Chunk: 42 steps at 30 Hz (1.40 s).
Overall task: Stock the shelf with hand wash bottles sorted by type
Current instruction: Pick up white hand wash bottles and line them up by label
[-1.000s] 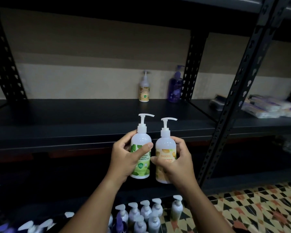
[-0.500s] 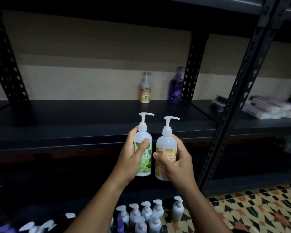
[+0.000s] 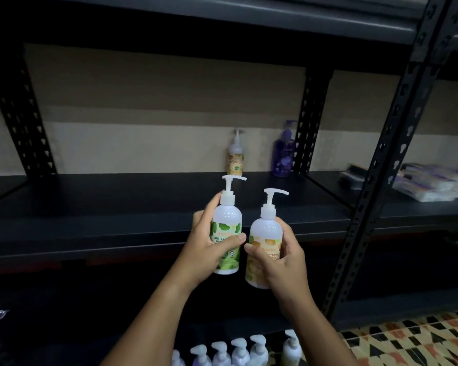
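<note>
The left hand [image 3: 205, 249] has its grip curled around a green-labelled bottle [image 3: 226, 233], and the right hand [image 3: 280, 257] grips an orange-labelled bottle [image 3: 265, 247] (tilted a little), both held in the air just before the front edge of the black shelf [image 3: 117, 207]. Near the shelf's back edge stand a yellow-labelled bottle [image 3: 236, 154] and a purple bottle [image 3: 283, 151], apart from each other
</note>
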Available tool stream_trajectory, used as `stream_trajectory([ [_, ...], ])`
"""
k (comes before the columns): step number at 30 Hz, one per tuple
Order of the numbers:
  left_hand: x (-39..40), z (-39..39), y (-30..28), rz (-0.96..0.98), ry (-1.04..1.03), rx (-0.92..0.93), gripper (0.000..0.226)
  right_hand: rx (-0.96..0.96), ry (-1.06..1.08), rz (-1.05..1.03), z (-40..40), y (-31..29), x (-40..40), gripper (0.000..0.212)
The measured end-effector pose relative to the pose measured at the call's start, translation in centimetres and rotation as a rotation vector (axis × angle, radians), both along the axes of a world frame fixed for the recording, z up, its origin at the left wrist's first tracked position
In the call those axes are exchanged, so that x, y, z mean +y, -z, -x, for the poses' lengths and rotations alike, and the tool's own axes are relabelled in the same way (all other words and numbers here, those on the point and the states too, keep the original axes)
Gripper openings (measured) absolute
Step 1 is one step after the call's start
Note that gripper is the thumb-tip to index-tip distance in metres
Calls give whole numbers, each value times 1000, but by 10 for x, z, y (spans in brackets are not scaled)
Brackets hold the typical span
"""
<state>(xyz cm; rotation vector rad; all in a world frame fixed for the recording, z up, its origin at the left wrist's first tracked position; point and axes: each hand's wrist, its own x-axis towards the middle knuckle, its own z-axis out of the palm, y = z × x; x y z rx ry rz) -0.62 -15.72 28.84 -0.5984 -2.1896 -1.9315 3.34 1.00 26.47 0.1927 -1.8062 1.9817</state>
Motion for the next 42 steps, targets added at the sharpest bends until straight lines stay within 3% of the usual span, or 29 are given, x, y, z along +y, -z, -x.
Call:
stream_trajectory([
  [8,-17,35,-21,-169,-154,101,83,96,30,5,44,-29,-20,63],
  [15,-30,56,-33,-346,-265,136,78,147,23,-114,92,-45,-45,73],
  [25,-43,77,-30,-336,-320,159,71,126,86,-149,126,-29,-53,73],
  [32,-37,91,-27,-409,-329,131,70,35,207,-286,133,-36,-53,69],
  [42,-32,115,-23,-547,-349,108,67,-183,267,-384,229,-50,-55,72],
])
